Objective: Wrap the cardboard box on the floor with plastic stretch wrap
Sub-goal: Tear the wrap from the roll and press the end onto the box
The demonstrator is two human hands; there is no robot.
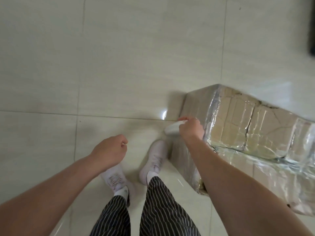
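A large cardboard box (252, 126) stands on the tiled floor at the right, its top and sides covered in shiny, wrinkled clear film. My right hand (190, 127) grips a white roll of stretch wrap (172, 129) close to the box's near left corner. A sheet of film (183, 159) runs from the roll down along the box's side. My left hand (110, 150) hangs in the air left of my feet, its fingers curled in, with nothing in it.
My two white shoes (153, 159) and striped trousers stand just left of the box. Pale glossy floor tiles (119, 65) stretch away ahead and to the left. A dark object (312, 31) sits at the far right edge.
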